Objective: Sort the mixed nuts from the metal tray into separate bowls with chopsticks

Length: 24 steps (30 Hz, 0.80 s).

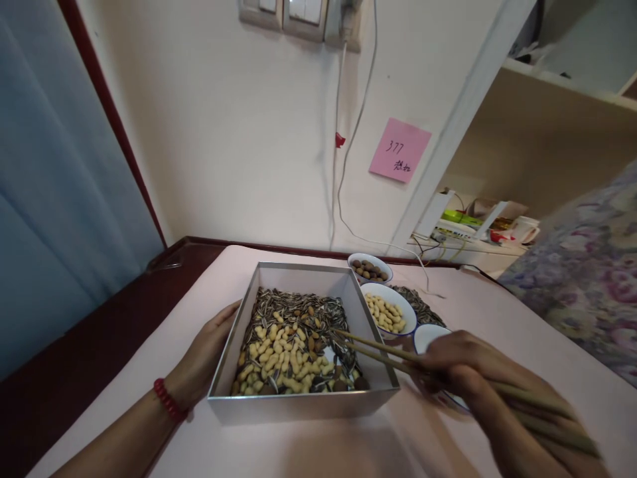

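A square grey box sits on the pink table and holds a mix of sunflower seeds, peanuts and a few brown nuts. My left hand rests against the box's left wall, fingers curled along it. My right hand is closed on a pair of chopsticks. Their tips reach over the box's right wall into the mix.
Right of the box stand three small white bowls: one with brown nuts, one with peanuts, one partly hidden by my hand. A seed pile lies behind them. A cable hangs down the wall. Flowered cloth lies at right.
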Motion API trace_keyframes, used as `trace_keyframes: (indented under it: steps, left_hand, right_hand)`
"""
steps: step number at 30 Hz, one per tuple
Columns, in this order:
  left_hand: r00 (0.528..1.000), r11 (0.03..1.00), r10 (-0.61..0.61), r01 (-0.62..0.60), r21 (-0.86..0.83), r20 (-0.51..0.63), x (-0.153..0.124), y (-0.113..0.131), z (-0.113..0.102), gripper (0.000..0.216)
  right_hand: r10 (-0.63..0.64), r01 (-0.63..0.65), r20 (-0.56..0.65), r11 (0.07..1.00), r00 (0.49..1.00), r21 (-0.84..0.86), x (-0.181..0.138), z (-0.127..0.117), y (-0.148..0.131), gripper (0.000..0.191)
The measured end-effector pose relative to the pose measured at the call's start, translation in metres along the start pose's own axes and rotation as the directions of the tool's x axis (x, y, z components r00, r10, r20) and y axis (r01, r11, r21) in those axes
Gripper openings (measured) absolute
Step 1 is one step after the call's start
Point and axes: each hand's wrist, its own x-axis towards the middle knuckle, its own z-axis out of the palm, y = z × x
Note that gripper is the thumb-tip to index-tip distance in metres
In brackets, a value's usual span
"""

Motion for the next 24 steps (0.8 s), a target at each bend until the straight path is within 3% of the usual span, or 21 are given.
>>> trace_keyframes:
  steps: [3, 9, 19, 24]
  left_hand:
    - [1.000, 1.000, -0.007, 0.007, -0.006, 0.013, 0.001, -0.002, 0.000, 0.051]
    - [0.999, 0.998, -0.032, 0.034, -0.047, 0.033, 0.001, -0.003, 0.001, 0.054]
    - [0.999, 0.999, -0.024, 0.025, -0.036, 0.020, 0.000, -0.004, 0.000, 0.053]
    - [1.000, 1.000, -0.014, 0.014, -0.016, 0.021, -0.001, -0.001, 0.002, 0.051]
  right_hand:
    - [-0.038, 0.027, 0.208, 0.998, 0.977, 0.057, 0.021, 0.022, -0.017, 0.021]
    - [0.032, -0.059, 0.291, 0.995, 0.956, 0.084, 0.033, 0.035, -0.011, 0.033]
    - [0.049, -0.077, 0.233, 0.991, 0.971, 0.111, 0.033, 0.041, -0.002, 0.035]
    - [0.007, -0.020, 0.109, 0.993, 0.994, 0.120, 0.021, 0.034, -0.005, 0.029]
